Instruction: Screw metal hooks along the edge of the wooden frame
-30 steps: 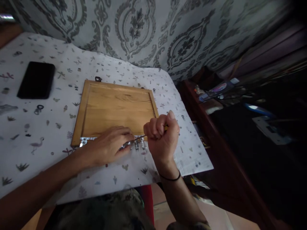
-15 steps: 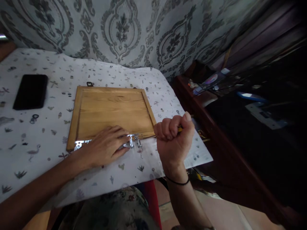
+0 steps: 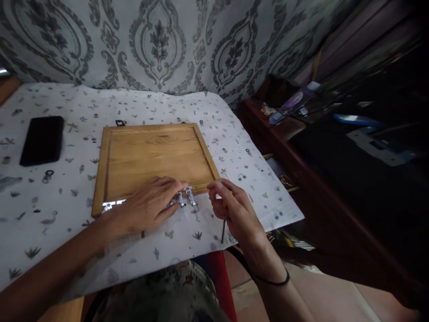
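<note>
A framed wooden panel [image 3: 150, 154] lies flat on the patterned tablecloth. Silver metal hinge hardware [image 3: 189, 197] sits along its near edge, with another metal piece [image 3: 107, 207] at the near left corner. My left hand [image 3: 152, 201] rests over that edge, thumb and fingers closed around part of the hinge hardware and hiding its middle. Beside the panel's near right corner, my right hand [image 3: 236, 208] is closed on a screwdriver [image 3: 223, 230]. A bit of its yellow handle shows between the fingers, and its dark shaft points down toward me.
A black phone [image 3: 42, 140] lies on the left of the white tablecloth [image 3: 73, 241]. To the right, a dark red wooden unit [image 3: 321, 188] holds a bottle [image 3: 295, 103], a blue-handled item [image 3: 357, 120] and a flat metal plate [image 3: 375, 147]. A patterned curtain hangs behind.
My right hand has turned from an upright fist so the screwdriver's shaft, earlier directed at the panel's edge, now points down toward me. My left hand stays on the hinge hardware.
</note>
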The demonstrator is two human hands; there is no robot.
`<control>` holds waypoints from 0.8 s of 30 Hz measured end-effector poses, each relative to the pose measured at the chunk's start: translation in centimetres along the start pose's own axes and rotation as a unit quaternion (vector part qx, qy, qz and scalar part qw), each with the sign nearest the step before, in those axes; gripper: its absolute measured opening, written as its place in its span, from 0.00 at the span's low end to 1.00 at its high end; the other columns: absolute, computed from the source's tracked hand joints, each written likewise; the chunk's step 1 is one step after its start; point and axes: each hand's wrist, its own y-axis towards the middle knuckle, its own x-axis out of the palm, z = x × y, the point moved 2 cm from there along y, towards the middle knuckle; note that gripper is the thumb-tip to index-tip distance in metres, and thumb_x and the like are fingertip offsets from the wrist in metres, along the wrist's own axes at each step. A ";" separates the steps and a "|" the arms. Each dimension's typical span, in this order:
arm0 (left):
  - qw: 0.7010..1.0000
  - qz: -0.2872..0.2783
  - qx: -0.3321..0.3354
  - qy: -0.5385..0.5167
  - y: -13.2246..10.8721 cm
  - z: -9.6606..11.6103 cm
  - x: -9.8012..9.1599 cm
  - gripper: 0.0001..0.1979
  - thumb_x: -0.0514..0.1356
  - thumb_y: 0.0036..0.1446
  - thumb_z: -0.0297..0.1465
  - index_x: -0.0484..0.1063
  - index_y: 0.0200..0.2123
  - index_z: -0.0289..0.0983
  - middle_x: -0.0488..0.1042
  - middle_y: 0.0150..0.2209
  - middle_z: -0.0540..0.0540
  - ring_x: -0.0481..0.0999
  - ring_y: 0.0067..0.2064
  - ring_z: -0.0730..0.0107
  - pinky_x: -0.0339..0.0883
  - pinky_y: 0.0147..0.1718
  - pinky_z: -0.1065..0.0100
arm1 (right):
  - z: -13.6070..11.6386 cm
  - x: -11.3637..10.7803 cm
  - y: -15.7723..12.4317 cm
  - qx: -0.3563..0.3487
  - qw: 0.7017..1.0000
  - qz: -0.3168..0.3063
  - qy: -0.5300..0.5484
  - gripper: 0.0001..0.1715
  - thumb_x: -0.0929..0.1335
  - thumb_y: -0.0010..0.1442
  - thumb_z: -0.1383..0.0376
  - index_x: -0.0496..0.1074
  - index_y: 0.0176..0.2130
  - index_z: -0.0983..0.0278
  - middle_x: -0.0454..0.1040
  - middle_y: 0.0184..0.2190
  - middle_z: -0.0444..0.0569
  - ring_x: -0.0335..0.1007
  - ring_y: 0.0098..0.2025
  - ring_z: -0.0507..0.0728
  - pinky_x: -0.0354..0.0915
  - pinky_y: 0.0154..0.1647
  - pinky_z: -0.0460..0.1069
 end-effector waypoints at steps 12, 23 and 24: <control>0.999 -0.023 -0.006 0.040 0.3 0.0 -0.1 0.14 0.52 0.71 0.35 0.64 0.56 0.36 0.76 0.51 0.38 0.75 0.53 0.54 0.68 0.52 0.52 | 1.8 -0.5 -0.6 0.076 0.990 -0.048 -0.112 0.26 0.72 0.57 0.50 0.78 0.46 0.66 0.70 0.24 0.40 0.48 0.17 0.43 0.41 0.17 0.44; 0.998 -0.031 -0.013 0.056 0.4 0.3 -0.2 0.13 0.54 0.69 0.34 0.66 0.54 0.36 0.78 0.47 0.39 0.76 0.49 0.53 0.69 0.50 0.53 | 2.7 0.1 0.1 0.103 0.980 -0.097 -0.141 0.20 0.73 0.56 0.50 0.75 0.36 0.64 0.75 0.23 0.42 0.47 0.16 0.44 0.42 0.15 0.43; 0.998 -0.028 -0.016 0.054 0.3 0.2 -0.2 0.14 0.53 0.69 0.34 0.66 0.54 0.36 0.78 0.48 0.38 0.76 0.50 0.53 0.70 0.51 0.52 | 3.0 0.1 0.3 0.110 0.978 -0.102 -0.142 0.20 0.73 0.56 0.50 0.74 0.34 0.64 0.76 0.22 0.43 0.47 0.16 0.44 0.42 0.15 0.43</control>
